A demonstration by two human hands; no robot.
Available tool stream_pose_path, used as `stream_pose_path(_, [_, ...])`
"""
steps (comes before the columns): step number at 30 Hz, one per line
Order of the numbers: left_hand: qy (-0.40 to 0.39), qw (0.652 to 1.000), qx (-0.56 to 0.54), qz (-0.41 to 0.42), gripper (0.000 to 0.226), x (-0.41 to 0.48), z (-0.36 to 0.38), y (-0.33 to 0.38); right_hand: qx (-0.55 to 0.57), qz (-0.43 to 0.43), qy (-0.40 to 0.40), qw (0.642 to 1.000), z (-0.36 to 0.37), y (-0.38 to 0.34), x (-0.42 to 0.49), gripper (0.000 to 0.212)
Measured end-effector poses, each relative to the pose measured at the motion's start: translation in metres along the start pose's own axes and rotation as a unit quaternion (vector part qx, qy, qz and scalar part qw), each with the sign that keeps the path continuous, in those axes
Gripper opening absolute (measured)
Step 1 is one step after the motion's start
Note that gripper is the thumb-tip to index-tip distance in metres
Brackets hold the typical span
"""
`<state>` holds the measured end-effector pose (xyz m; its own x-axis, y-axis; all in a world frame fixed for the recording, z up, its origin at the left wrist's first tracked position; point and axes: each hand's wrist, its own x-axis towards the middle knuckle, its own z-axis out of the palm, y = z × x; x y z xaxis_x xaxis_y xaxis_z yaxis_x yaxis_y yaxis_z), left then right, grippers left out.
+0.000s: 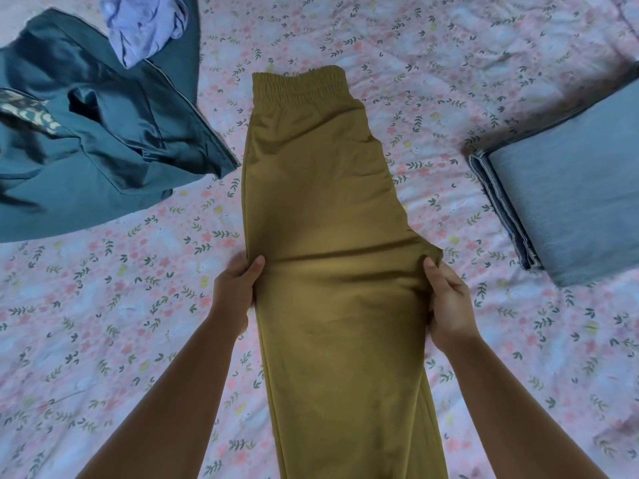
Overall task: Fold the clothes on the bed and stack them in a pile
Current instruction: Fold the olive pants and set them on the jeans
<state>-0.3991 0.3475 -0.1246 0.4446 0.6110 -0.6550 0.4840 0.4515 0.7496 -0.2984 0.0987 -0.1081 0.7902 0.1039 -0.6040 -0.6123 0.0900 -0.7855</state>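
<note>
The person is working on the olive trousers [321, 209], which are lying lengthwise down the middle of the bed [449, 63], already doubled leg over leg, with the elastic waistband at the far end and the legs running off the near edge of the view. The left hand [235, 288] is pinching the left edge about halfway along, thumb on top and fingers tucked beneath. The right hand [447, 305] is doing the same on the right edge by the crotch point, so each grip is clamped on cloth rather than spread flat. This is looking like the start of the crosswise fold. The next move is probably calling for both hands to lift together and carry one half over the other, keeping the edges in line so the soft fabric is not bunching. The folded blue denim piece [567, 202] is waiting to the right, well apart, likely as the pile's base. A crumpled teal garment [90, 140] and a lavender one [145, 25] on top of it are lying unfolded at the far left. A pink floral sheet is covering the bed; nothing of the room beyond is showing.
</note>
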Motion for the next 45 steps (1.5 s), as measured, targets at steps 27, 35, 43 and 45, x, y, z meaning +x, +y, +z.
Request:
stream_pose_path(27, [-0.011, 0.994, 0.007, -0.104, 0.007, -0.178, -0.036, -0.121, -0.272, 0.12, -0.192, 0.935, -0.063, 0.056, -0.1, 0.023])
stream_pose_path(35, [-0.002, 0.986, 0.087, -0.14, 0.01, -0.245, -0.048, -0.16, -0.27, 0.2, -0.159, 0.928, -0.09, 0.073, -0.144, 0.021])
stream_pose_path(43, [0.019, 0.987, 0.016, -0.156, 0.014, -0.252, -0.052, -0.16, -0.257, 0.151, -0.083, 0.951, -0.112, 0.082, -0.159, 0.013])
stream_pose_path(45, [0.006, 0.988, 0.02, -0.152, 0.012, -0.251, -0.05, -0.157, -0.311, 0.069, -0.053, 0.947, -0.108, 0.081, -0.161, 0.018])
